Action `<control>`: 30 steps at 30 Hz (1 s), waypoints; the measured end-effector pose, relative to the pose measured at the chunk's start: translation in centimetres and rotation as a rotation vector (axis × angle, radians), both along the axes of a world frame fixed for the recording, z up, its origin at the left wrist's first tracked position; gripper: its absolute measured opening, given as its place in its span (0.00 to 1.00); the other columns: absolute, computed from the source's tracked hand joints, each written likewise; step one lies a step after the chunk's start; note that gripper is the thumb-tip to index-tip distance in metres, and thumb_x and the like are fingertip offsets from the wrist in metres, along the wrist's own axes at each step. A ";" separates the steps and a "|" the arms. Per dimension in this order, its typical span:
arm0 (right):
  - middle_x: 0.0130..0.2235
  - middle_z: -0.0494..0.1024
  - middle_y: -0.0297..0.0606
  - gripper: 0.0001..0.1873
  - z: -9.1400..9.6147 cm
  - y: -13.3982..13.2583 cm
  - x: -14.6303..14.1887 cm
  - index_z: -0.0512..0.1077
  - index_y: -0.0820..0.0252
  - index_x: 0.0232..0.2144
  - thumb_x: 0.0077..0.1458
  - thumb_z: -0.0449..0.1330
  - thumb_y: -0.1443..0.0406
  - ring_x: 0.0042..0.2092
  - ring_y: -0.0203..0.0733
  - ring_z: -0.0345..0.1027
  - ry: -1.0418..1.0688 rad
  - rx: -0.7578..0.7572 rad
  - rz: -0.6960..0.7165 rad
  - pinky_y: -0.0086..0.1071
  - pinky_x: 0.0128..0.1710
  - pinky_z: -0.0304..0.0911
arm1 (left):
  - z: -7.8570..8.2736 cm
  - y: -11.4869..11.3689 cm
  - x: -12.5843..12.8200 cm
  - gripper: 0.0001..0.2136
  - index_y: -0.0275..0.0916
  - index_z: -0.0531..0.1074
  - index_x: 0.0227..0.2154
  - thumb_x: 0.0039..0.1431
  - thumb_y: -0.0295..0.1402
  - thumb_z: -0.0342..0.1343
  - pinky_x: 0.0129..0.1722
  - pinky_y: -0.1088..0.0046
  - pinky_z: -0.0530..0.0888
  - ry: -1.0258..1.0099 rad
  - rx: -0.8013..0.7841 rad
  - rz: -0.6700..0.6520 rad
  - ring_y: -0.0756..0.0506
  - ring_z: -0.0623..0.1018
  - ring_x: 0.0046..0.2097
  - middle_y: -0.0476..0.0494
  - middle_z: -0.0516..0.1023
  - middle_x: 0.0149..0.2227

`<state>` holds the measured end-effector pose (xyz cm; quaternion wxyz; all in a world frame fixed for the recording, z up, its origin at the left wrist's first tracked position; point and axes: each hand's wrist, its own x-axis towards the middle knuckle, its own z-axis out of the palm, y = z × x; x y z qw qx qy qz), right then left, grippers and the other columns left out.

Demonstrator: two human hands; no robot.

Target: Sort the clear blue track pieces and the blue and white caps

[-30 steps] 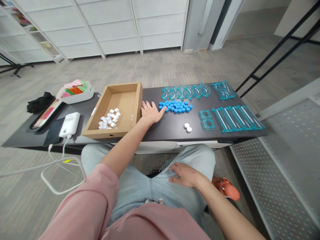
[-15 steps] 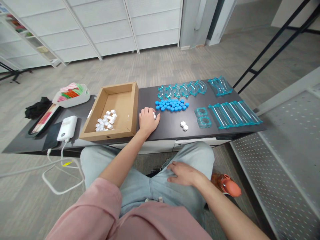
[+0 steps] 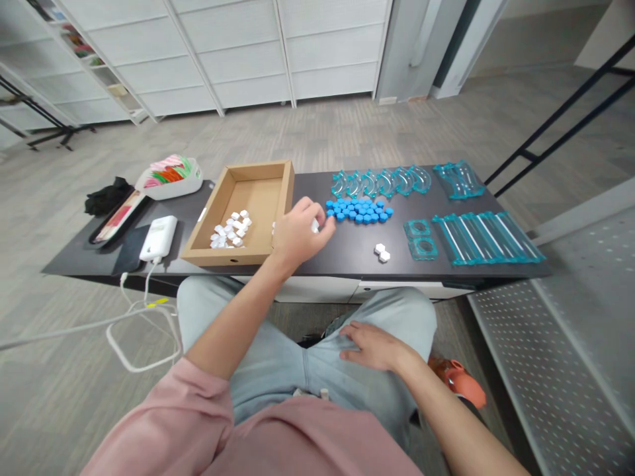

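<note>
My left hand (image 3: 301, 231) is over the right wall of the cardboard box (image 3: 238, 260), its fingers curled round a white hexagonal piece (image 3: 315, 226) that shows between thumb and fingers. Whether it grips more than one is hidden. Inside the box lie several loose white hexagonal pieces (image 3: 231, 229). Two more white pieces (image 3: 381, 252) touch each other on the dark table. Just beyond my left fingertips is a cluster of blue hexagonal pieces (image 3: 360, 210). My right hand (image 3: 372, 345) rests on my thigh, holding nothing, its fingers apart.
Clear teal curved pieces (image 3: 381, 182) line the table's back edge; long teal tubes (image 3: 486, 238) and square teal parts (image 3: 421, 239) lie to the right. A white basket (image 3: 171, 185), a tray (image 3: 119, 217) and a cabled white power bank (image 3: 159, 238) occupy the left.
My left hand has lifted off the tabletop with the white piece and shifted left, now overlapping the box's right wall. The view has turned slightly left. My right hand stays on my thigh.
</note>
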<state>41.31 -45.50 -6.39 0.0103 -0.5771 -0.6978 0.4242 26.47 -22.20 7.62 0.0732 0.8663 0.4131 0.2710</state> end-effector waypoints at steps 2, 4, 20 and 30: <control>0.58 0.87 0.48 0.23 -0.4 -0.1 0.1 0.84 0.52 0.63 0.67 0.70 0.59 0.56 0.58 0.83 0.023 0.003 -0.012 0.46 0.59 0.74 | 1.7 2.2 -1.9 0.14 0.42 0.74 0.35 0.76 0.43 0.59 0.46 0.65 0.71 -0.108 0.037 0.043 0.42 0.78 0.44 0.41 0.80 0.43; 0.59 0.86 0.50 0.25 -0.8 0.0 0.1 0.84 0.52 0.63 0.66 0.70 0.57 0.57 0.61 0.82 0.025 -0.017 -0.005 0.47 0.60 0.74 | 2.5 5.0 -4.0 0.17 0.42 0.73 0.33 0.77 0.47 0.58 0.46 0.64 0.71 -0.162 -0.008 0.150 0.41 0.77 0.43 0.42 0.80 0.39; 0.59 0.86 0.52 0.26 -0.9 0.3 -0.1 0.82 0.58 0.65 0.69 0.70 0.55 0.57 0.58 0.83 -0.031 -0.019 0.038 0.43 0.59 0.73 | -0.5 6.8 -3.5 0.16 0.43 0.80 0.53 0.75 0.48 0.60 0.70 0.48 0.70 -0.004 -0.132 0.126 0.33 0.80 0.60 0.35 0.84 0.57; 0.62 0.84 0.58 0.33 -0.6 0.5 -0.1 0.79 0.64 0.68 0.69 0.68 0.52 0.61 0.61 0.82 -0.063 -0.049 0.086 0.42 0.58 0.71 | -5.3 4.4 7.9 0.41 0.35 0.63 0.79 0.74 0.55 0.61 0.77 0.48 0.65 0.304 -0.168 -0.105 0.27 0.63 0.79 0.25 0.64 0.79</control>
